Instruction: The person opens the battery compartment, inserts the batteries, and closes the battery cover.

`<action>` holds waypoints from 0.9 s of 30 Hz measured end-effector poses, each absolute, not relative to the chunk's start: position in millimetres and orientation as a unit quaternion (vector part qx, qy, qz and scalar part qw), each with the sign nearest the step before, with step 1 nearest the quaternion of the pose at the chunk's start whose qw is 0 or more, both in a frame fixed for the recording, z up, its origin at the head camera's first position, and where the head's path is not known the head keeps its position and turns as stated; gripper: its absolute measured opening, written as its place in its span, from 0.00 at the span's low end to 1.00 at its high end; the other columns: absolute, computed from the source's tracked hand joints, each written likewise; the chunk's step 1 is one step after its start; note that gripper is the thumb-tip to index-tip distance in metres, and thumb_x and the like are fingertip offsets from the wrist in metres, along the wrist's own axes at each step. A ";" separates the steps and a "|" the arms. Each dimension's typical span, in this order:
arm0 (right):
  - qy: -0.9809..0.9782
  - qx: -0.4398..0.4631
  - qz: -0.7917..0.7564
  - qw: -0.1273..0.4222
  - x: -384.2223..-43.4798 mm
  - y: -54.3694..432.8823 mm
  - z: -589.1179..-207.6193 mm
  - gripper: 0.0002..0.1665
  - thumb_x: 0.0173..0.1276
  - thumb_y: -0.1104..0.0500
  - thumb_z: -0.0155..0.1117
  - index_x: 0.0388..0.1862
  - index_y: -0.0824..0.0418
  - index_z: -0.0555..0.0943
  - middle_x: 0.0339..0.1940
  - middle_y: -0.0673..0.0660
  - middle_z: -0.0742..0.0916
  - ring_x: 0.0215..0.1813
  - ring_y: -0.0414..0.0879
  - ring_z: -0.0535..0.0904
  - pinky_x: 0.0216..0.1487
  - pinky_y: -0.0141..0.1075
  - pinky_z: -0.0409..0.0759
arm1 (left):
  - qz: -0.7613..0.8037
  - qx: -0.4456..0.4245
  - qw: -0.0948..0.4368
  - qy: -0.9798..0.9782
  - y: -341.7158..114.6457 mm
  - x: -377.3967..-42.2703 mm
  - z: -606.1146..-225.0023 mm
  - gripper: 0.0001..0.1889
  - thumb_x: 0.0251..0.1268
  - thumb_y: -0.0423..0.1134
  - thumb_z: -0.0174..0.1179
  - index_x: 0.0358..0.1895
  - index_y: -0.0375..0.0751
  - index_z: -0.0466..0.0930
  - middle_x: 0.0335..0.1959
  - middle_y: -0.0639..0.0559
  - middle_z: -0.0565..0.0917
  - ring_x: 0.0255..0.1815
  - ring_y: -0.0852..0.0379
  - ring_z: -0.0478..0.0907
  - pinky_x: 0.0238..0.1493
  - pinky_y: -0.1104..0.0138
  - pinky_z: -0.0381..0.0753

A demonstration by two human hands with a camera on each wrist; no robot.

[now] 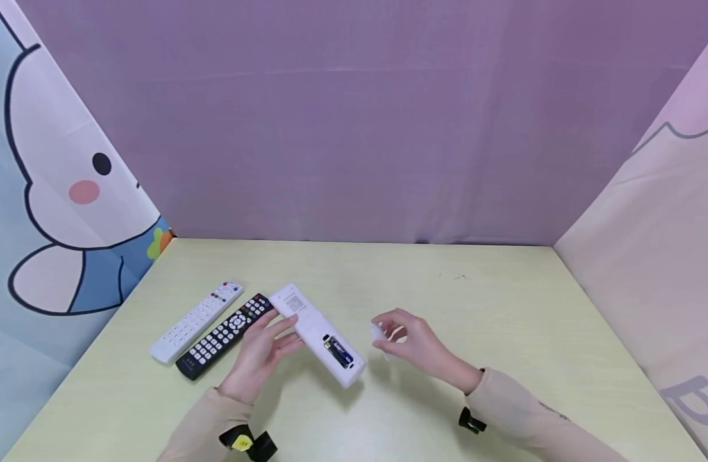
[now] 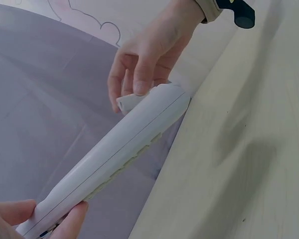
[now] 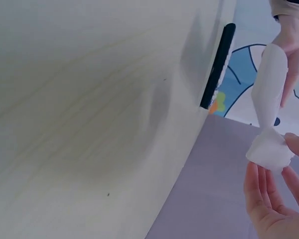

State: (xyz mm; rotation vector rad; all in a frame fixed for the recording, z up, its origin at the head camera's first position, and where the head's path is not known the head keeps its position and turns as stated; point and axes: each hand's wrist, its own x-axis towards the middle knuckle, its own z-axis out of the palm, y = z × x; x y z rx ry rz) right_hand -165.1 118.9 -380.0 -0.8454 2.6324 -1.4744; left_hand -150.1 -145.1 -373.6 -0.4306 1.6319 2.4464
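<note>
My left hand holds a white remote control by its upper end, thumb on one side and fingers on the other. Its back faces up, with a printed label near the top. Toward the lower end the battery compartment is uncovered, and a dark battery shows inside. Just to the right, my right hand pinches a small white battery cover between thumb and fingers, apart from the remote in the head view. In the right wrist view the battery cover shows its broad face. The remote's button side points down in the left wrist view.
On the pale wooden table at the left lie a black remote control and another white remote control, side by side with buttons up. A purple cloth wall stands behind, with printed cloth panels at both sides.
</note>
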 end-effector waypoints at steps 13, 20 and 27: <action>0.812 -0.231 -0.537 -0.012 -159.8 99.6 -374.0 0.19 0.51 0.66 0.67 0.43 0.65 0.76 0.29 0.54 0.79 0.34 0.43 0.76 0.35 0.31 0.81 | 0.824 -0.156 0.081 0.539 -140.8 -153.4 -375.1 0.30 0.58 0.27 0.51 0.65 0.36 0.54 0.48 0.39 0.74 0.35 0.52 0.80 0.46 0.61 0.79; 0.796 -0.226 -0.562 -0.018 -158.1 90.5 -373.3 0.19 0.50 0.64 0.68 0.43 0.65 0.76 0.30 0.56 0.79 0.34 0.43 0.76 0.35 0.32 0.81 | 0.823 -0.150 0.079 0.541 -137.4 -155.4 -375.5 0.30 0.59 0.27 0.51 0.65 0.35 0.52 0.53 0.35 0.70 0.35 0.52 0.80 0.45 0.63 0.79; 0.791 -0.227 -0.568 -0.022 -157.1 83.9 -373.7 0.19 0.50 0.65 0.68 0.42 0.65 0.75 0.30 0.57 0.79 0.34 0.45 0.76 0.35 0.33 0.81 | 0.824 -0.147 0.075 0.541 -134.6 -156.4 -375.1 0.30 0.59 0.27 0.51 0.64 0.34 0.52 0.51 0.36 0.72 0.35 0.53 0.80 0.45 0.64 0.80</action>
